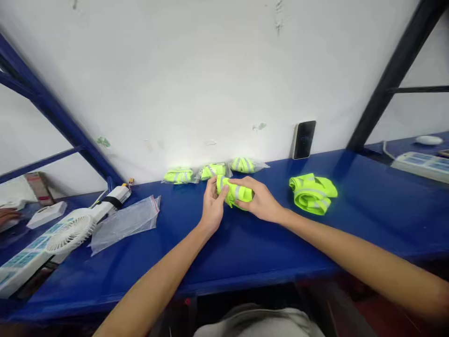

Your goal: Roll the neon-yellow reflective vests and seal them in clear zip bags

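Note:
Between my two hands is a rolled-up reflective vest (229,196), neon yellow with silver-grey bands, held just over the blue table. My left hand (213,203) wraps round its left end, thumb on the near side. From the right, my right hand (261,199) grips the other end with fingers over the top. To the right of my hands lies another neon yellow reflective vest (313,193), loosely bundled. Behind my hands, along the wall, sit a left bagged vest (178,175), a middle bagged vest (213,171) and a right bagged vest (242,164), all in clear plastic.
Clear zip bags (126,222) lie flat on the blue table (196,276) at left. Beyond them are a white handheld fan (72,234) and a long power strip (24,262). A phone (304,139) leans on the wall. Another person's hand (9,216) shows at far left.

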{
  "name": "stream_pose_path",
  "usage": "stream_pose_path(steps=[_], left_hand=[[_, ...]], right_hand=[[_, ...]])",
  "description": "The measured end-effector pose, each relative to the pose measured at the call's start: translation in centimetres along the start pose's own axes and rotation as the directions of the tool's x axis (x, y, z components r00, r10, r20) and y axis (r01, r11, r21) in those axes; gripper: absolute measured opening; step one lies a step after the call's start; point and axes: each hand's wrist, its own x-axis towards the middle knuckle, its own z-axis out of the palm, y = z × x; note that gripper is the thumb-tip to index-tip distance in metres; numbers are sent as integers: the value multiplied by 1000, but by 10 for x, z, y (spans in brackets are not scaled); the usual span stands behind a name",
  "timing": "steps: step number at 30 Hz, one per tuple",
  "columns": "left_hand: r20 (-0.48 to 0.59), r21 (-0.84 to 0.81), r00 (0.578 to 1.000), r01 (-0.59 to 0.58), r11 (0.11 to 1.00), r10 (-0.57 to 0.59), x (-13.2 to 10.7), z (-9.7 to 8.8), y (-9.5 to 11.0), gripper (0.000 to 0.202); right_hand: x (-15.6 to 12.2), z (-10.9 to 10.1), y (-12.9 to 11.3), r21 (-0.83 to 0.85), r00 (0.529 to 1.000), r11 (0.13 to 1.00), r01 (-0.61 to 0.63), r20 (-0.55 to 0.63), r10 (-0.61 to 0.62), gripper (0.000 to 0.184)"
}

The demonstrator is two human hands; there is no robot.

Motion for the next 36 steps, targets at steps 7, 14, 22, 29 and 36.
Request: stream_pose_path(steps=[7, 14, 22, 29, 36], left_hand=[[20, -216, 993, 117, 969, -116, 1, 2, 15, 36], [-5, -264, 986, 157, 952, -164, 3, 4, 26, 28], [20, -219, 990, 143, 965, -142, 6, -3, 25, 36], [140, 6, 989, 56, 998, -57, 12, -7, 1, 42], [33, 286, 996, -85, 955, 79, 12, -7, -5, 42]], right_hand=[[-4, 12, 8, 1, 998, 998, 64, -8, -64, 62], [-6, 14, 1, -39, 993, 993, 114, 13, -114, 63], [-5, 14, 2, -24, 993, 995, 94, -63, -95, 55], [-1, 6, -2, 110, 968, 978, -179, -160, 195, 52], [0, 18, -16, 402, 913, 848, -344, -70, 403, 59]])
